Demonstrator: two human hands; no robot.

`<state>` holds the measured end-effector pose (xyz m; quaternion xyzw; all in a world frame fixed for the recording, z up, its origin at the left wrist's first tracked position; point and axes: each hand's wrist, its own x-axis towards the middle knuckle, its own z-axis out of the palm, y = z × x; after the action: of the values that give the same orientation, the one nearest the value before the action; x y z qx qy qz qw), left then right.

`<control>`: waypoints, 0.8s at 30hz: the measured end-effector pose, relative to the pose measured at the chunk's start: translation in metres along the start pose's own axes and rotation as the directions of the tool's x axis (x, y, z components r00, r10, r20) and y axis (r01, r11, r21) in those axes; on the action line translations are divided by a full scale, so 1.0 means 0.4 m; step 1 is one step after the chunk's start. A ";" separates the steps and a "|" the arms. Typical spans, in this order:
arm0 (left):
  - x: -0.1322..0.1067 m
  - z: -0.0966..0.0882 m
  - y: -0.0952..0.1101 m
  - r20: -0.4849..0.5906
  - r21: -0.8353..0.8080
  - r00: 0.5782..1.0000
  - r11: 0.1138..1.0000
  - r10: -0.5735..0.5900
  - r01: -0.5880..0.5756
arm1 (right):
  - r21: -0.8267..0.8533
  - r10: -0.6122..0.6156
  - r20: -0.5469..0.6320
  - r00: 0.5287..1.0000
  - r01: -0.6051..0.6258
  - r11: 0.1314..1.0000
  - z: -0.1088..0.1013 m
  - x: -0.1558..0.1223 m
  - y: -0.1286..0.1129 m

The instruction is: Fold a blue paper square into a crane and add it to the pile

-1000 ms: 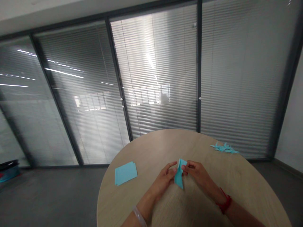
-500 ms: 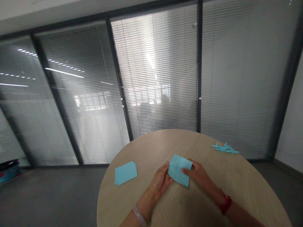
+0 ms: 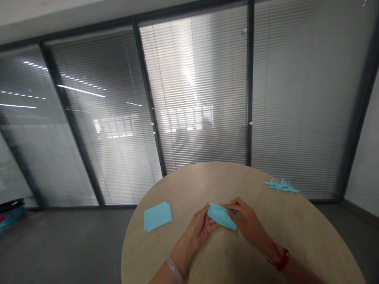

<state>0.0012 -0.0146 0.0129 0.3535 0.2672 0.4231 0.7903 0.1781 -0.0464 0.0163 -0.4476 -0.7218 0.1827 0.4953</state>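
Note:
Between both hands, just over the round table, is a light blue sheet of paper (image 3: pixel 220 216), bent over on itself with its far edge folded toward me. My left hand (image 3: pixel 202 224) pinches the paper's left corner, thumb on top and fingers underneath. At the far right edge of the sheet, my right hand (image 3: pixel 243 216) grips the folded part between thumb and fingers. The underside of the paper is hidden.
A stack of blue paper sheets (image 3: pixel 158 216) lies on the wooden table (image 3: pixel 204 177) to the left. Several folded blue paper pieces (image 3: pixel 282 185) are heaped at the far right. Glass panels with blinds (image 3: pixel 195 86) stand behind the table.
The blue sheet was spread nearly flat half a second ago and is now folded over. My right hand has moved slightly with its far edge; my left hand has barely moved.

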 end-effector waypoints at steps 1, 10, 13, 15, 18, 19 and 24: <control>0.000 0.000 0.002 -0.012 -0.016 1.000 1.000 -0.009 0.008 | -0.023 -0.021 0.020 1.000 0.022 0.999 0.000 -0.002 -0.003; -0.017 0.025 0.027 -0.012 -0.019 0.998 0.998 0.055 -0.056 | -0.129 -0.115 0.089 0.989 0.126 0.984 -0.002 -0.008 0.016; -0.030 0.036 0.030 0.063 0.063 0.991 0.991 0.114 -0.118 | -0.061 -0.049 0.021 0.999 0.050 0.997 0.000 -0.003 0.017; -0.035 0.041 0.030 0.122 0.136 0.981 0.976 0.153 -0.169 | -0.020 0.010 -0.027 1.000 -0.011 1.000 0.003 0.001 0.018; -0.032 0.037 0.026 0.137 0.260 0.975 0.943 0.175 -0.206 | -0.006 0.052 -0.035 0.998 -0.052 0.999 0.010 0.003 0.021; -0.028 0.033 0.023 0.108 0.296 0.977 0.932 0.184 -0.209 | -0.007 0.054 -0.028 0.998 -0.054 0.999 0.013 0.003 0.021; -0.012 0.008 0.011 -0.045 0.389 0.972 0.901 0.230 -0.195 | -0.021 0.021 0.026 0.999 -0.020 1.000 0.022 0.000 0.023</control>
<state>-0.0008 -0.0179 0.0188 0.5080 0.3395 0.4624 0.6425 0.1745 -0.0399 0.0060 -0.4576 -0.7254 0.1861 0.4793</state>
